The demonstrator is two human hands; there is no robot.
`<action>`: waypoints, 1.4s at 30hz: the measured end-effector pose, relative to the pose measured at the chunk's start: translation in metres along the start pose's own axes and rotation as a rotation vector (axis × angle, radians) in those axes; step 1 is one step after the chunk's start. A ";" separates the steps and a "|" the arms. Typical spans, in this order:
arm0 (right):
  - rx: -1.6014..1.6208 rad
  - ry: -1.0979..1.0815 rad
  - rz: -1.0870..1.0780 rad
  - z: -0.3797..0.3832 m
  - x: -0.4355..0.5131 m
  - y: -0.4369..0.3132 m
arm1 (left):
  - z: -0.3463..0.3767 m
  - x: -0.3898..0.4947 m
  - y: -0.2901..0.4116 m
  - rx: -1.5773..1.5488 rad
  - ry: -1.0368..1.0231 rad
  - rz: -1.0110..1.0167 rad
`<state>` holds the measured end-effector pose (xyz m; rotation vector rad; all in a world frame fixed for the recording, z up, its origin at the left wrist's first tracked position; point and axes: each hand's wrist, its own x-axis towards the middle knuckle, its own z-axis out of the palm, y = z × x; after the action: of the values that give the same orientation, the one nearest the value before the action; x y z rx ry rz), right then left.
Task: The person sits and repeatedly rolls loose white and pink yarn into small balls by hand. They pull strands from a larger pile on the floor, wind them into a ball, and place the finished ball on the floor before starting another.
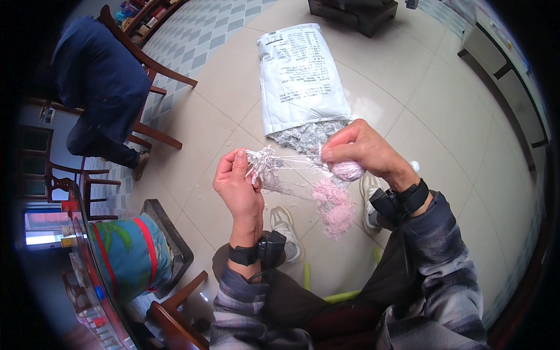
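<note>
My left hand (242, 186) pinches a loose tangle of white yarn (264, 164) between thumb and fingers. Several strands stretch from it across to my right hand (365, 151), whose thumb and forefinger pinch them. Tucked under the right fingers is a wound ball of pale pink yarn (347, 170). Below, a heap of fluffy pink yarn (334, 210) lies on the tiled floor between my shoes. Grey-white tangled yarn (306, 135) spills from the mouth of a white printed sack (304, 78) in front of me.
A small white ball (414, 166) shows beyond my right wrist. To the left, a person in dark blue clothes (100, 83) is by a wooden chair (144, 57). A blue cloth-covered bundle with red straps (131, 253) stands nearer. A dark low stand (354, 13) is at the far side.
</note>
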<state>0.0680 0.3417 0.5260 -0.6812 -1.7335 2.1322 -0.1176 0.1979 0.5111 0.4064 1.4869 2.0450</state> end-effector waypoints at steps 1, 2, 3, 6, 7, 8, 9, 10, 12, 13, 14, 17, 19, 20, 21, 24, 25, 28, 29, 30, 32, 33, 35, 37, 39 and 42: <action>0.033 0.004 -0.015 -0.004 -0.001 -0.001 | -0.002 0.002 0.001 -0.005 0.030 -0.007; 0.164 0.003 0.045 -0.006 -0.001 -0.001 | -0.003 0.003 0.001 0.012 0.018 0.021; 0.243 -0.010 0.034 -0.010 -0.001 -0.001 | -0.004 0.003 0.001 0.022 0.022 0.032; 0.456 -0.027 0.004 -0.019 -0.002 0.001 | -0.006 0.004 0.001 0.029 0.032 0.053; 0.502 -0.041 -0.015 -0.021 -0.001 0.002 | -0.006 0.004 0.002 0.017 0.033 0.053; 0.556 -0.057 -0.035 -0.024 0.000 0.002 | -0.007 0.005 0.002 0.000 0.046 0.061; 0.608 -0.072 -0.056 -0.025 0.001 0.003 | -0.008 0.006 0.003 0.011 0.024 0.059; 0.651 -0.053 -0.054 -0.026 0.001 0.004 | -0.010 0.007 0.004 0.017 0.015 0.065; 0.728 -0.066 -0.070 -0.026 0.002 0.004 | -0.014 0.010 0.004 0.118 -0.029 0.000; 0.767 -0.074 -0.079 -0.026 0.002 0.004 | -0.016 0.012 0.004 0.212 -0.064 -0.072; 0.785 -0.078 -0.074 -0.026 0.002 0.004 | -0.018 0.013 0.003 0.300 -0.092 -0.129; 0.823 -0.096 -0.040 -0.024 0.003 0.005 | -0.019 0.014 -0.006 0.734 -0.333 -0.239; 0.822 -0.113 0.010 -0.021 0.003 0.006 | -0.018 0.010 -0.011 1.055 -0.430 -0.089; 0.806 -0.145 0.029 -0.019 0.004 0.007 | -0.015 0.006 -0.013 1.206 -0.450 0.036; 0.802 -0.155 0.049 -0.016 0.004 0.009 | -0.012 0.002 -0.015 1.384 -0.468 0.085; 0.764 -0.184 0.090 -0.008 0.005 0.013 | 0.001 -0.005 -0.015 0.881 -0.631 0.143; 0.743 -0.189 0.109 -0.005 0.006 0.014 | 0.006 -0.008 -0.016 0.633 -0.684 0.133; 0.668 -0.201 0.144 0.002 0.007 0.016 | 0.019 -0.017 -0.020 0.426 -0.737 0.093; 0.668 -0.198 0.158 0.003 0.007 0.016 | 0.021 -0.019 -0.021 0.379 -0.739 0.097; 0.667 -0.197 0.172 0.003 0.007 0.016 | 0.022 -0.019 -0.022 0.387 -0.735 0.124; 0.664 -0.188 0.182 0.003 0.007 0.015 | 0.024 -0.023 -0.024 0.422 -0.704 0.136; 0.663 -0.180 0.180 0.004 0.006 0.015 | 0.025 -0.025 -0.025 0.417 -0.683 0.139; 0.663 -0.167 0.181 0.004 0.006 0.015 | 0.028 -0.029 -0.029 0.359 -0.614 0.150; 0.667 -0.158 0.188 0.005 0.006 0.015 | 0.029 -0.032 -0.030 0.353 -0.569 0.187; 0.666 -0.153 0.189 0.005 0.007 0.015 | 0.029 -0.032 -0.030 0.420 -0.557 0.250; 0.699 -0.105 0.192 0.003 0.006 0.015 | 0.027 -0.030 -0.028 0.382 -0.494 0.264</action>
<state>0.0618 0.3389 0.5110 -0.5475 -0.8624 2.7052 -0.0716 0.2065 0.4968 1.2204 1.5549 1.6584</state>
